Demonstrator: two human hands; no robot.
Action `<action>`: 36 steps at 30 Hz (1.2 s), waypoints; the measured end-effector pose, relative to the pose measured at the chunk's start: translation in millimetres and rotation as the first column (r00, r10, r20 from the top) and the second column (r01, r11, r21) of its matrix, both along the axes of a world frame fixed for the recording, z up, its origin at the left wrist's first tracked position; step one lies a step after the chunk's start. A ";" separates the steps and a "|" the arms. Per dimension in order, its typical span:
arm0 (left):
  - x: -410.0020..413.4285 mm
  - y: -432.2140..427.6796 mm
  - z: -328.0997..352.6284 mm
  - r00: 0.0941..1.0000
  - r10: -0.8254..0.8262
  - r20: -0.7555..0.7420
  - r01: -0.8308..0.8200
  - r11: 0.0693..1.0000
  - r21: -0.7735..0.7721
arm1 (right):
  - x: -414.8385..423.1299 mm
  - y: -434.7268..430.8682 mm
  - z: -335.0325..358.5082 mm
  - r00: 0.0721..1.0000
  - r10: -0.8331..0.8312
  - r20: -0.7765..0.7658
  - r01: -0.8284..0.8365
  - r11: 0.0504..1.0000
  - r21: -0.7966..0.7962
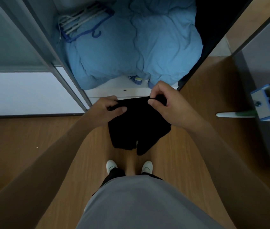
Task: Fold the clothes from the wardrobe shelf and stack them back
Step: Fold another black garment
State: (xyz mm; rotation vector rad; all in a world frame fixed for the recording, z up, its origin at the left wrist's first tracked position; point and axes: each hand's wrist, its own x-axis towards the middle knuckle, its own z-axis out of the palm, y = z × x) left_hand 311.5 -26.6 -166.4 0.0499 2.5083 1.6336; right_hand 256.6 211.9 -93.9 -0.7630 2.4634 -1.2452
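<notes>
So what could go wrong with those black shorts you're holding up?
The left hand and right hand only pinch the top edge of the black shorts, which hang in the air, so a slip could drop them on the wooden floor. The puffy blue duvet fills most of the wardrobe shelf, so a folded stack might slide off its white front edge.

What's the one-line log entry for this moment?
left hand: grips top edge of black fabric garment | right hand: pinches same edge | garment: hangs midair | shelf: crumpled light-blue quilt
</notes>
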 end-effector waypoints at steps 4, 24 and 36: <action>-1.9 7.2 13.4 0.996 0.043 -0.080 -0.044 0.999 -0.011 | -8.8 6.9 -1.7 0.998 0.061 0.022 -0.063 0.990 0.129; 34.1 6.8 -53.5 0.956 -0.106 0.273 0.158 0.972 -0.176 | 2.7 -40.7 7.2 0.870 -0.020 0.493 0.034 0.999 -0.018; 17.4 55.6 -53.4 0.970 -0.162 0.182 0.168 0.986 -0.014 | -1.6 -19.5 18.4 0.930 0.140 0.341 -0.150 0.989 0.004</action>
